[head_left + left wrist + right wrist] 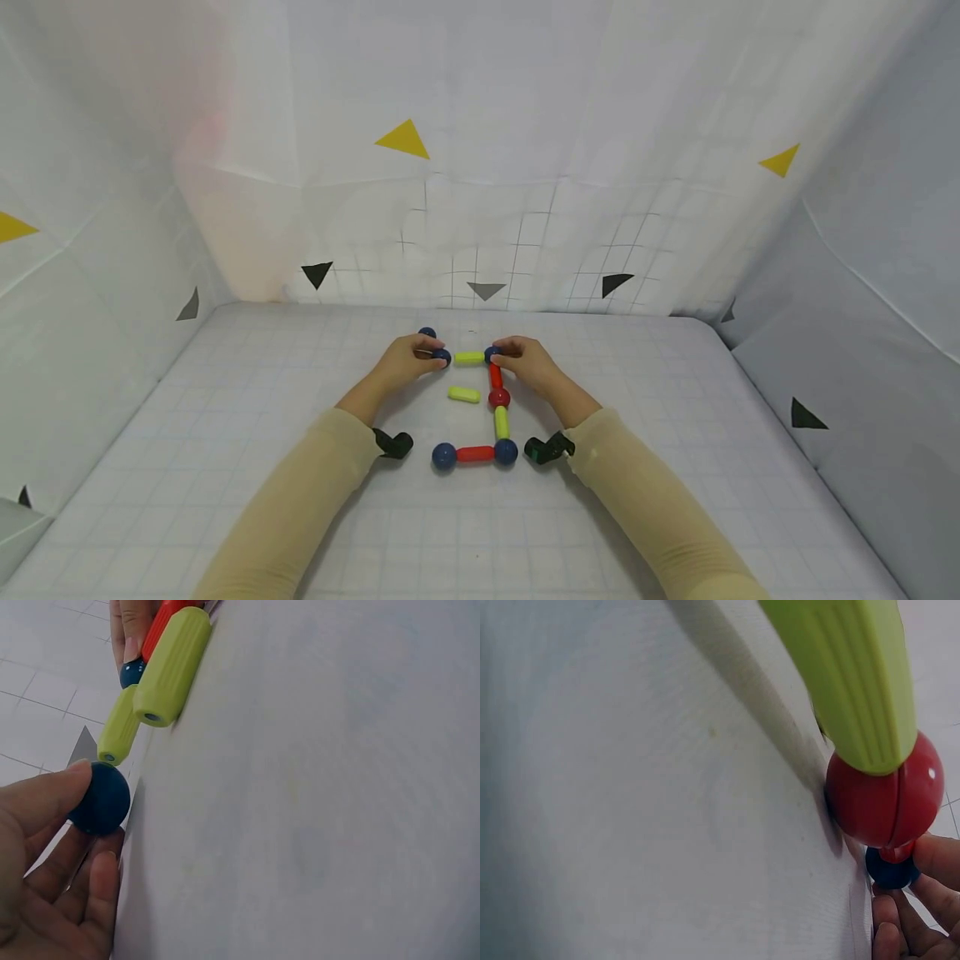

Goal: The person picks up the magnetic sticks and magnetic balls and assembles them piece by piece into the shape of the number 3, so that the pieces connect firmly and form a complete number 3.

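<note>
My left hand (408, 360) pinches a blue ball (101, 801) between thumb and fingers. A narrow gap parts that ball from the end of a yellow-green magnetic stick (469, 358). At this stick's other end, my right hand (531, 365) grips a second blue ball (891, 870). From there a joined chain runs toward me: a red stick (496, 377), a red ball (885, 795), another yellow-green stick (851, 682) and a blue corner ball (506, 452). A red stick (476, 453) then leads left to a blue end ball (444, 456).
One loose yellow-green stick (464, 394) lies between the hands, nearer me than the held balls. Beyond the left fingers sits another blue ball (427, 332). The grid-marked white table (645, 525) is enclosed by white sheets (600, 100) with coloured triangles.
</note>
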The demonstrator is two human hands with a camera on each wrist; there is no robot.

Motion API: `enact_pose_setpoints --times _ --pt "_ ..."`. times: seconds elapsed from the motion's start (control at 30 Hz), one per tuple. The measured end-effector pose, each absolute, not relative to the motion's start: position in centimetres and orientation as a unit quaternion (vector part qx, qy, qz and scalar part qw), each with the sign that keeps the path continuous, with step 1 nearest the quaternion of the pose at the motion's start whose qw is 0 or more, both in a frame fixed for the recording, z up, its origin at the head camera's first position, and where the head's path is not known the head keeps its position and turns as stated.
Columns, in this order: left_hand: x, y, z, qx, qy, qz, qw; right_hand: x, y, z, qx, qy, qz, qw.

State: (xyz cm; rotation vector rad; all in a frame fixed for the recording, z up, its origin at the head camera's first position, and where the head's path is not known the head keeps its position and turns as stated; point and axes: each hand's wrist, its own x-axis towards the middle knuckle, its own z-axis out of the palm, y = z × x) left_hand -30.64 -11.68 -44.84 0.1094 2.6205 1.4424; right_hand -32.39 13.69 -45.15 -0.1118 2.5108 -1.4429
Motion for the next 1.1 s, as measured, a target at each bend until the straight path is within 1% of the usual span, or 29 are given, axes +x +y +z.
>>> enact_pose_setpoints --times 0.57,1.1 --pt "-31.06 -11.24 -45.43 0.047 0.867 0.491 0.068 -32.07 13.53 -45.0 -0.042 0.861 -0.493 0.116" --pt "-30.73 -10.99 -45.2 0.034 0.871 0.486 0.069 -31.98 13.59 -44.86 -0.031 0.861 -0.493 0.123"
